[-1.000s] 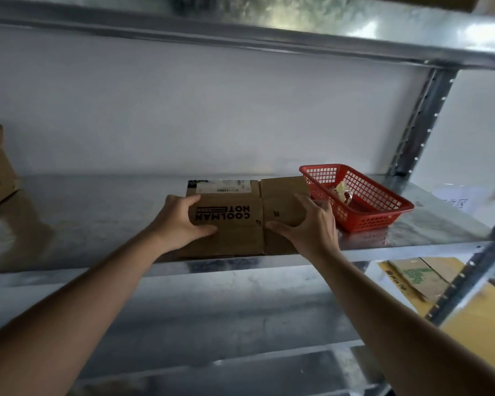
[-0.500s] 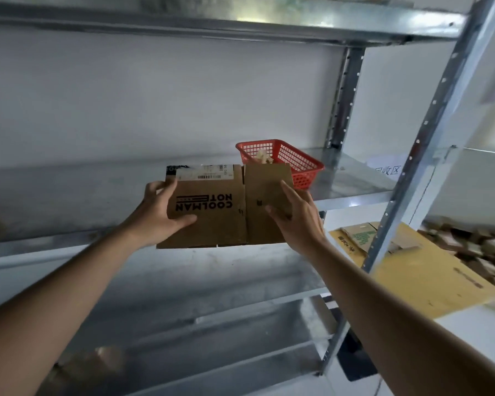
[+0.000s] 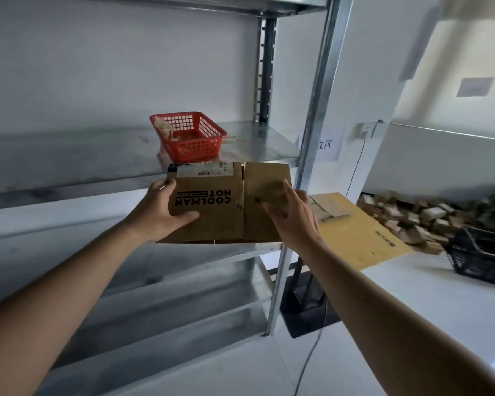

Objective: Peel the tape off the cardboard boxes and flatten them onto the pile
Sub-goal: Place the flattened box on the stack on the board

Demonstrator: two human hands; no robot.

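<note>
Out in front of the metal shelf (image 3: 240,144), one flat cardboard box (image 3: 226,204) is held up in the air by two hands. Half a second ago it was still close over the shelf edge; now it has come away toward the person and swung toward 3 o'clock, and the red basket (image 3: 189,135) sits behind it at 12 o'clock instead of beside it. The left hand (image 3: 160,212) grips the box's 9 o'clock edge, thumb curled on top and fingers tucked under. The right hand (image 3: 292,215) holds the 3 o'clock side, fingers bent over the top face. One white label (image 3: 200,170) sits at the far edge of the box. One red basket stands on the shelf, with small pale scraps inside. At 3 o'clock lie big flat yellow-brown cardboard sheets (image 3: 360,238), too overlapped to count. Past them is a blurry heap of many small boxes (image 3: 417,215), and one black crate (image 3: 483,255).
</note>
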